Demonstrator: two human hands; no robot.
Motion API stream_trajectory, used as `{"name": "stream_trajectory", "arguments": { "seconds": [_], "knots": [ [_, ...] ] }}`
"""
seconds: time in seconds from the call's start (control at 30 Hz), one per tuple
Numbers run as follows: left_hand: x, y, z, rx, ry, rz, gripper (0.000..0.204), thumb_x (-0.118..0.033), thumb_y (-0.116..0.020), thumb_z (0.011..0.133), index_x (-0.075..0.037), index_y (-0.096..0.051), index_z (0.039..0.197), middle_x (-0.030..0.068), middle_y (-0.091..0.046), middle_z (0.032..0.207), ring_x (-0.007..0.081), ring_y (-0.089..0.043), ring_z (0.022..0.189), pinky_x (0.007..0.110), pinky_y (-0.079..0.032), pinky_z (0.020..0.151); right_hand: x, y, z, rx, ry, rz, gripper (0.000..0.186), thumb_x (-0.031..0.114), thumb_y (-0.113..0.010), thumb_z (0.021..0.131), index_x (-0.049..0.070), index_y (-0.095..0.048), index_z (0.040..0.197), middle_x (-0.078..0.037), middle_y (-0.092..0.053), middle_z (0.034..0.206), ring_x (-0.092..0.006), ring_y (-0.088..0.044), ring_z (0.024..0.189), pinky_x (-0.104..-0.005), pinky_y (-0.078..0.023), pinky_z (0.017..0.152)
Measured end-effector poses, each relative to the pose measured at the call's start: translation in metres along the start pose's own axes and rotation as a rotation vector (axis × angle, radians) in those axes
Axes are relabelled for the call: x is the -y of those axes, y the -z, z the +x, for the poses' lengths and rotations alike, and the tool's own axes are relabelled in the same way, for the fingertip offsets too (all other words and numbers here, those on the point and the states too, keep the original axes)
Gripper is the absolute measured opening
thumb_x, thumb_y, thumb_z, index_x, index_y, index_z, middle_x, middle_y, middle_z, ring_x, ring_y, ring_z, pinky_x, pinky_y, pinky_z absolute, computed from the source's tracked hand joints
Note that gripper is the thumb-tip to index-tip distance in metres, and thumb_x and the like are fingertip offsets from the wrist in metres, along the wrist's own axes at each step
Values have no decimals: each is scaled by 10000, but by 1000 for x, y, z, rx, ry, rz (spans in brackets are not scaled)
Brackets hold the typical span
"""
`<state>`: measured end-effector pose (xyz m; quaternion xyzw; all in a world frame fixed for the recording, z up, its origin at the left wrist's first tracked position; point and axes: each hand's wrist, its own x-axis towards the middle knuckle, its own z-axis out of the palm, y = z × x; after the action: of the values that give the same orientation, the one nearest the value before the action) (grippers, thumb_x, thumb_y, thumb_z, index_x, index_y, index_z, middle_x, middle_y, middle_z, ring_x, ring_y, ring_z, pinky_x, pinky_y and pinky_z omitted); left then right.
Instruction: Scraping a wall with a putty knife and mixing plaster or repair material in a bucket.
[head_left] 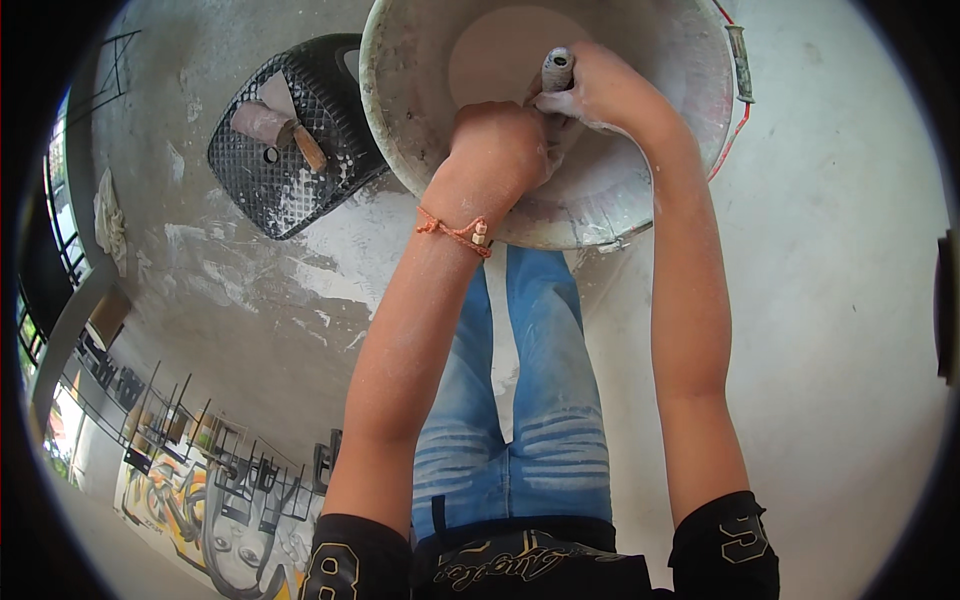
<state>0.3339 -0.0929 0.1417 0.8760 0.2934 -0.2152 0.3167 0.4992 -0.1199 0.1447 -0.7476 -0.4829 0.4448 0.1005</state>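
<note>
A large pale bucket [640, 215], smeared with dried plaster, stands in front of my legs. Pale liquid [510, 55] lies in its bottom. Over the bucket, both hands are closed around an upright grey handle [557, 70] with a hole in its rounded end. My right hand [595, 88] grips it near the top, its fingers coated with wet pale material. Lower down, my left hand [503, 145] is wrapped around it, knuckles up. The handle's lower part is hidden by my hands, so I cannot tell what tool it belongs to.
Left of the bucket sits a black textured plastic stool [300, 200], splashed white. On it lie a wooden-handled scraper [308, 148] and a pinkish-grey cylinder [262, 124]. The bucket's wire handle with its grip [740, 65] hangs at the right. A pale rag [110, 222] lies far left.
</note>
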Motion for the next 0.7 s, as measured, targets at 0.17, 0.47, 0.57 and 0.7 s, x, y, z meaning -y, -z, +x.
{"name": "stream_trajectory", "arguments": {
  "seconds": [0.17,0.47,0.57,0.7],
  "knots": [
    [-8,4,-2,-65,-41,-36,417,-463,-702,890,-65,-771,996,162,-760,956,344,-730,891,444,-584,800,-21,-9,2,-147,121,28,272,175,-840,811,-26,-727,954,-175,-746,876,-307,-697,773,-379,-548,773],
    [-7,6,-2,-30,-5,30,430,-452,-712,882,-24,-755,904,177,-748,902,356,-725,883,441,-581,806,8,13,-5,-567,391,18,85,2,-694,865,-67,-706,914,-275,-689,884,-445,-685,858,-459,-523,734],
    [0,3,-5,-71,21,24,411,-436,-706,891,-28,-754,882,178,-746,894,357,-723,884,441,-580,802,31,18,-14,-488,346,189,81,14,-694,875,-66,-697,883,-278,-682,875,-455,-675,857,-477,-521,749],
    [-1,3,-4,-85,35,21,390,-414,-688,910,-30,-753,885,184,-741,885,362,-721,871,445,-577,791,17,20,-8,-402,296,98,99,21,-671,891,-62,-680,837,-277,-672,857,-466,-655,850,-507,-507,754]
  ]
}}
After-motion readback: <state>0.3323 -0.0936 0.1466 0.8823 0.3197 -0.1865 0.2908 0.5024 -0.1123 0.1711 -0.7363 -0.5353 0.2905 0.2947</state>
